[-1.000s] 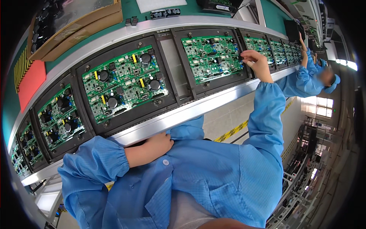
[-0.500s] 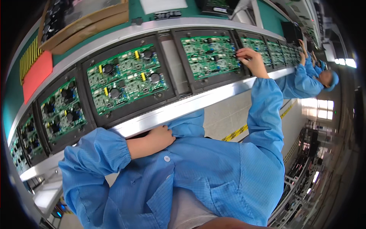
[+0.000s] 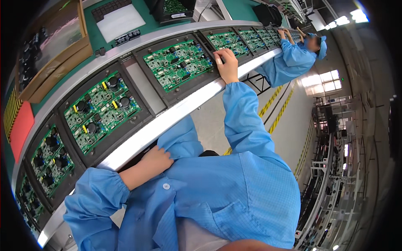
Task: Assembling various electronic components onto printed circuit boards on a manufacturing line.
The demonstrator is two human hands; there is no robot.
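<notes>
My right hand point(image 3: 227, 65) is over the right edge of a black carrier frame point(image 3: 164, 95), fingers bent and drawn toward the thumb. Whatever lies between the fingertips is too small or hidden to make out. In that carrier sits a green circuit board point(image 3: 178, 63) without tall black cylinders. My left hand point(image 3: 155, 161) rests low by my lap, below the rail's near edge, back upward and fingers loosely spread. It appears to hold nothing. Left along the line, another circuit board point(image 3: 100, 106) carries round black capacitors and yellow parts.
A metal rail point(image 3: 167, 119) edges the line of carriers. Beyond it are a cardboard box point(image 3: 63, 71), a red sheet point(image 3: 21, 136), a white pad point(image 3: 121, 23) and a row of black components point(image 3: 127, 37). A co-worker in blue point(image 3: 293, 56) stands farther right along the line.
The view has swung, so the carriers and my hands appear farther left. My right hand remains near the right edge of a carrier; my left hand stays low.
</notes>
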